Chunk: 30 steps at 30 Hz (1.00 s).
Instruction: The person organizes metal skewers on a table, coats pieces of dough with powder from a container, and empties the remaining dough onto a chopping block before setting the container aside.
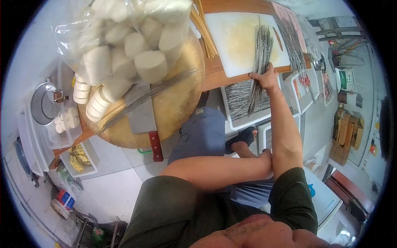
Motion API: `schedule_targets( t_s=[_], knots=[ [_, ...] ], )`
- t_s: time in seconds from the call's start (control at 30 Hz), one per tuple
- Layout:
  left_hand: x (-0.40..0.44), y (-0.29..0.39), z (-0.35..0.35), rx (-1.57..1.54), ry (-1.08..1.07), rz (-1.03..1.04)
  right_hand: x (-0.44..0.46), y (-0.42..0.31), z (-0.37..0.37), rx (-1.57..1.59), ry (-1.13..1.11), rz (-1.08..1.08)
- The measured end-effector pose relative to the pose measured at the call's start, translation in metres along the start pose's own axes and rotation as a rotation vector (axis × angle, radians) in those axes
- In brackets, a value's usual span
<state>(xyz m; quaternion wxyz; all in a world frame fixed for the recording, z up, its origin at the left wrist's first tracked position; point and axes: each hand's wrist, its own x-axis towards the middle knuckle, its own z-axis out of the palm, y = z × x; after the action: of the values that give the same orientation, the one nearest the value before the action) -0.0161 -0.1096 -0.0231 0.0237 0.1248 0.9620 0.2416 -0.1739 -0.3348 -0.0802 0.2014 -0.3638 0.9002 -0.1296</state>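
My right hand (265, 79) is closed around a thick bundle of grey metal skewers (263, 45). The bundle's upper part lies over a white cutting board (219, 33), while its lower end reaches over a white tray (230, 120) filled with more skewers. My left arm crosses in front of me, and my left hand (264, 156) is at my right elbow, its fingers mostly hidden. Beyond the board's right side lies another bundle of metal skewers (292, 45). A cleaver (140, 113) and some thin skewers (144, 99) lie on a round wooden chopping block (182, 95).
A clear plastic bag of white cylindrical pieces (151, 66) covers much of the block. Bamboo skewers (202, 29) lie beside the cutting board. At left are a metal strainer (44, 103) and a tray of yellow food (80, 159). A white container (298, 93) stands at right.
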Motion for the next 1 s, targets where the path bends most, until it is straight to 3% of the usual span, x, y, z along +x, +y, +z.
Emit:
schedule_targets(
  t_s=[0.1,0.13,0.3,0.37,0.5,0.63,0.7,1.0],
  knots=[
    [-0.019,-0.009,-0.043,-0.159,-0.124,0.018,0.002,-0.001,-0.005,-0.025,-0.040,-0.028],
    [-0.016,-0.009,-0.037,-0.123,-0.080,0.018,0.002,0.000,-0.005,-0.027,-0.027,-0.025],
    [0.042,0.013,0.064,-0.039,0.041,0.004,-0.005,-0.006,-0.014,-0.086,0.040,-0.037],
    [0.060,0.021,0.092,-0.037,0.055,0.004,0.003,0.005,-0.018,0.158,-0.085,0.023],
    [-0.024,-0.020,-0.075,-0.261,-0.392,-0.029,0.008,0.014,-0.020,0.310,-0.114,0.011],
    [-0.012,-0.007,-0.041,-0.180,-0.161,-0.027,0.022,0.029,-0.016,0.302,-0.184,0.061],
    [-0.033,-0.015,-0.072,-0.261,-0.101,-0.011,0.019,0.028,-0.016,0.372,-0.178,0.059],
    [-0.025,-0.013,-0.059,-0.180,-0.112,-0.008,0.014,0.021,-0.027,0.578,-0.311,0.145]
  ],
)
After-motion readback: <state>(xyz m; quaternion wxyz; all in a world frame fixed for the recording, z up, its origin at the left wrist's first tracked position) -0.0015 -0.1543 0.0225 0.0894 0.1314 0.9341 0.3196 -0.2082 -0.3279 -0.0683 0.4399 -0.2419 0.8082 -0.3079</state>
